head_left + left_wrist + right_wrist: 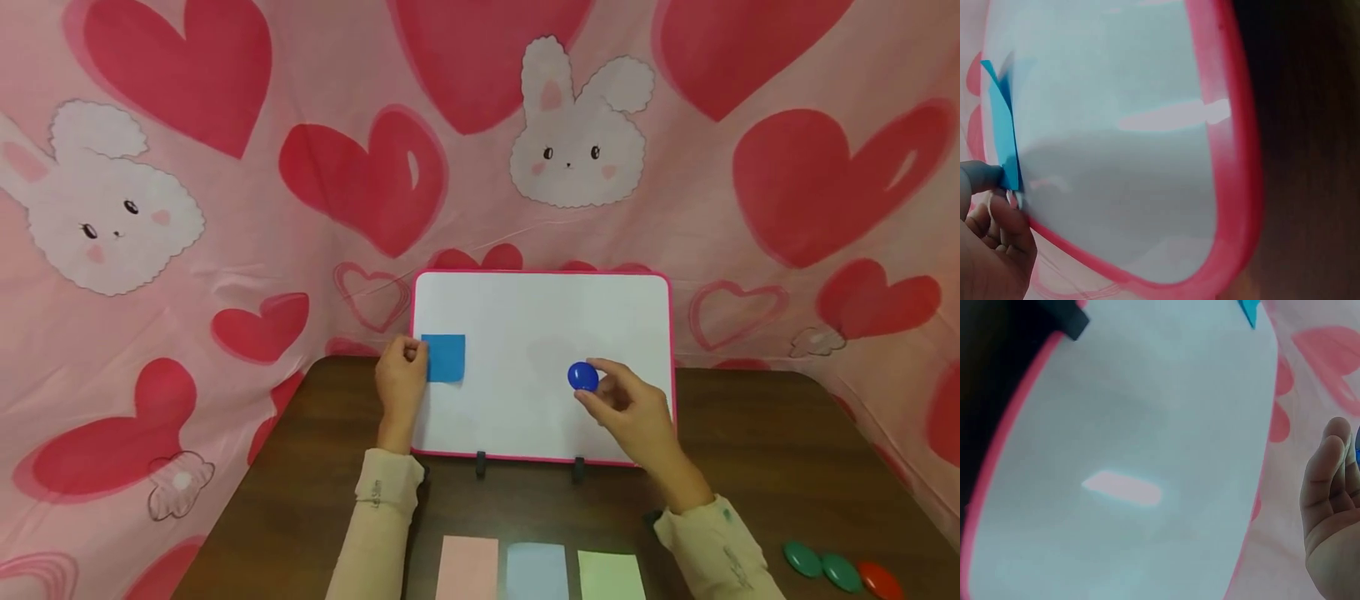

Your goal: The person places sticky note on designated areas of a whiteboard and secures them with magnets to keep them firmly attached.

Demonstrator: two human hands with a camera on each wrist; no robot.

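A pink-framed whiteboard stands upright on the table. Against its left part, my left hand pinches the left edge of a blue sticky note. In the left wrist view, the blue note tilts off the board's surface, with thumb and fingertips at its near end. My right hand holds a round, glossy blue magnet between thumb and forefinger, in front of the board's right half. Only a sliver of that magnet shows at the edge of the right wrist view, beside the fingers.
Two black clips support the board's lower edge. Pink, pale blue and green paper notes lie on the brown table at the front. Two green magnets and a red magnet lie at the right. A heart-patterned cloth hangs behind.
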